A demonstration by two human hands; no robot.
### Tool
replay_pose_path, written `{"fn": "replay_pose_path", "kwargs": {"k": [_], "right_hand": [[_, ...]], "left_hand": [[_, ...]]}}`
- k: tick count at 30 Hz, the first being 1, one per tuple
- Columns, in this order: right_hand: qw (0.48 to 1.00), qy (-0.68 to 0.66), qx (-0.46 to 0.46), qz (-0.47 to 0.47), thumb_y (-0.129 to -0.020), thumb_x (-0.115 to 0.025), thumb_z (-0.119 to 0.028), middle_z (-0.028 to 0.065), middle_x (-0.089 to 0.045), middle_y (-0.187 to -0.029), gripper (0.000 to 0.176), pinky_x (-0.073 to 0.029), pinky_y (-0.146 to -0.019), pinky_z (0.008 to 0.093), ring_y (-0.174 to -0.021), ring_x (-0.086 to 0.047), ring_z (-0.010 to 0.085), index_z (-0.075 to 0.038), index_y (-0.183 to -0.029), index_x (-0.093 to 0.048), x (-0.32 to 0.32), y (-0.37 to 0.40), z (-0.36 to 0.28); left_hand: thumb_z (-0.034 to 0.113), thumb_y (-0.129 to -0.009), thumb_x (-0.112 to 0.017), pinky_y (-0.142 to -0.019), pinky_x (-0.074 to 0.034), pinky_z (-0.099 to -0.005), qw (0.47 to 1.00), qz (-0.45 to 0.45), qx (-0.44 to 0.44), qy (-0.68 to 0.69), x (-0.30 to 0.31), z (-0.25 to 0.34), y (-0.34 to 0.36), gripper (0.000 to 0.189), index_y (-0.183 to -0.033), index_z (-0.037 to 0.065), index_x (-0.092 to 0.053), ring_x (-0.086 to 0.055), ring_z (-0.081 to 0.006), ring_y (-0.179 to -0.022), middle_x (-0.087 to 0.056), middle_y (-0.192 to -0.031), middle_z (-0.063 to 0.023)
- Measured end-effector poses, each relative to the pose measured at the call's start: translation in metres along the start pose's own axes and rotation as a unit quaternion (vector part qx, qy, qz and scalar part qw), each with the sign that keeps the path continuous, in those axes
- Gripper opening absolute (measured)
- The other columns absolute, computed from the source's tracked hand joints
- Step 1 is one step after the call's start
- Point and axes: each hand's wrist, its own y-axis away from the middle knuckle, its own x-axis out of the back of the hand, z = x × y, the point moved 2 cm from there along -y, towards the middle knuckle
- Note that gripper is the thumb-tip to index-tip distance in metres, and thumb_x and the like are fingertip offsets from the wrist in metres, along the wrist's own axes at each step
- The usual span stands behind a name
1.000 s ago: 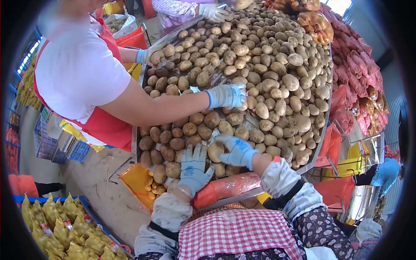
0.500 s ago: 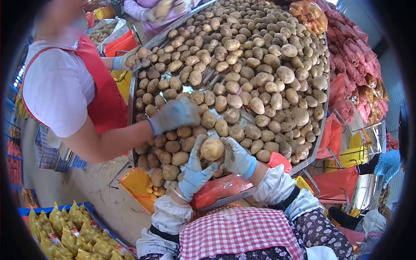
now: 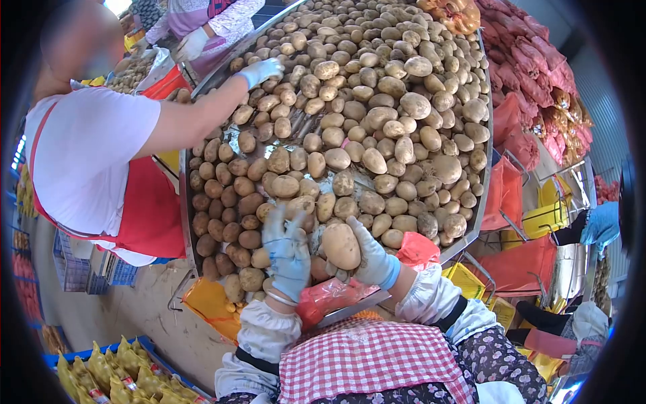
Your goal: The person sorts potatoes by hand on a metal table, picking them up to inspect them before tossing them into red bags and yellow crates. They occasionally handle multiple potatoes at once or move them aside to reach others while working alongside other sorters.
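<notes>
A large metal-rimmed table (image 3: 460, 249) fills the middle of the view, and a broad heap of potatoes (image 3: 387, 94) covers most of it, down to the edge nearest the wearer. Beyond its right side rises a stack of pink mesh sacks (image 3: 531, 64). At the left side stands a co-worker (image 3: 91, 145) in a white shirt and red apron, one gloved hand (image 3: 264, 71) reaching over the far left part of the heap. A red-and-white checked cloth (image 3: 370, 363) covers the wearer's front, below the near edge. An orange bag (image 3: 212, 303) hangs at the near left corner, and crumpled red plastic (image 3: 331, 297) lies between the wearer's wrists. The wearer's gloved hands are apart: the left hand (image 3: 285, 252) is blurred, fingers spread over the potatoes, whether touching any I cannot tell; the right hand (image 3: 369, 259) grips one large potato (image 3: 341, 246) from below and its right side. That potato sits between the two hands, against the right palm and just clear of the left fingers, in front of the heap's near edge.
</notes>
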Motion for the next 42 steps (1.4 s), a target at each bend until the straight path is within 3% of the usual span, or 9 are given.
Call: {"fn": "replay_pose_path", "kwargs": {"k": [2,10,13,16,19,21,26,34,42], "right_hand": [[0.962,-0.094,0.078,0.245,-0.099,-0.035,-0.049,0.0183,-0.066,-0.104,0.053,-0.058,-0.071,0.0409,-0.085,-0.068,0.0294,-0.004,-0.118,-0.056,-0.012,-0.001,0.000],[0.939,0.138,0.129,0.287,-0.097,-0.048,-0.030,0.0151,-0.061,-0.110,0.041,-0.055,-0.081,0.0401,-0.098,-0.063,0.0272,-0.005,-0.130,-0.047,-0.026,0.051,-0.019],[0.904,0.173,0.170,0.352,-0.097,-0.049,-0.039,0.0088,-0.061,-0.100,0.038,-0.054,-0.070,0.0356,-0.086,-0.062,0.0223,-0.008,-0.119,-0.055,-0.058,0.127,-0.042],[0.879,0.062,0.223,0.416,-0.095,-0.047,-0.047,0.0048,-0.063,-0.085,0.040,-0.049,-0.054,0.0342,-0.073,-0.061,0.0213,-0.009,-0.095,-0.060,-0.029,0.268,-0.052],[0.782,0.211,0.155,0.566,-0.095,-0.051,-0.038,0.0070,-0.064,-0.090,0.034,-0.053,-0.065,0.0364,-0.080,-0.062,0.0223,-0.006,-0.099,-0.063,-0.038,0.347,-0.048],[0.065,0.794,0.059,0.602,-0.093,-0.057,-0.022,0.0104,-0.066,-0.095,0.024,-0.052,-0.079,0.0372,-0.092,-0.063,0.0238,-0.004,-0.107,-0.064,-0.031,0.390,-0.052],[0.317,0.768,0.207,0.517,-0.079,-0.065,-0.005,0.0146,-0.067,-0.097,0.027,-0.050,-0.084,0.0367,-0.095,-0.063,0.0265,-0.003,-0.106,-0.067,-0.075,0.159,-0.034],[0.255,0.956,-0.045,0.140,-0.084,-0.058,-0.032,0.0094,-0.065,-0.083,0.021,-0.048,-0.072,0.0427,-0.080,-0.062,0.0310,-0.013,-0.089,-0.066,-0.006,-0.047,0.010],[0.377,0.925,-0.035,0.021,-0.080,-0.063,-0.031,0.0071,-0.062,-0.106,0.023,-0.047,-0.082,0.0443,-0.095,-0.060,0.0303,-0.013,-0.094,-0.066,-0.002,-0.069,0.043]], "left_hand": [[0.038,-0.087,-0.059,-0.109,-0.026,-0.0526,0.723,-0.041,-0.160,-0.671,0.026,-0.012,-0.005,0.062,-0.140,0.009,-0.043,-0.034,-0.0426,-0.133,-0.038,-0.144,-0.0199],[0.026,-0.087,-0.058,-0.112,-0.024,-0.0510,0.735,-0.217,-0.091,-0.636,0.117,-0.014,0.055,0.057,-0.138,0.004,-0.044,-0.028,-0.0412,-0.137,-0.034,-0.148,-0.0183],[0.005,-0.093,-0.042,-0.112,-0.028,-0.0406,0.938,0.056,0.027,-0.341,0.161,-0.009,0.062,0.044,-0.136,-0.003,-0.044,-0.038,-0.0370,-0.133,-0.040,-0.144,-0.0210],[0.006,-0.095,-0.038,-0.112,-0.029,-0.0399,0.751,0.109,-0.123,-0.639,0.214,-0.020,0.088,0.044,-0.138,-0.004,-0.042,-0.040,-0.0369,-0.131,-0.043,-0.141,-0.0233],[0.010,-0.099,-0.036,-0.112,-0.030,-0.0410,0.902,0.176,-0.068,-0.387,0.201,-0.007,0.066,0.044,-0.140,-0.005,-0.039,-0.041,-0.0359,-0.131,-0.044,-0.140,-0.0238],[0.015,-0.102,-0.033,-0.113,-0.029,-0.0400,0.972,0.179,-0.043,-0.146,0.166,0.014,0.041,0.045,-0.143,-0.004,-0.033,-0.041,-0.0286,-0.133,-0.045,-0.140,-0.0200],[0.025,-0.097,-0.043,-0.114,-0.022,-0.0443,0.951,0.101,-0.072,-0.284,0.105,-0.004,0.017,0.055,-0.145,0.002,-0.030,-0.031,-0.0310,-0.137,-0.037,-0.146,-0.0173],[0.038,-0.084,-0.060,-0.111,-0.018,-0.0581,0.688,-0.072,-0.070,-0.719,0.145,-0.017,0.054,0.057,-0.136,0.017,-0.051,-0.026,-0.0431,-0.137,-0.032,-0.148,-0.0192],[0.027,-0.083,-0.064,-0.098,-0.040,-0.0460,0.750,-0.005,-0.129,-0.649,0.160,0.017,0.031,0.037,-0.114,0.007,-0.063,-0.048,-0.0381,-0.122,-0.051,-0.135,-0.0173]]}}
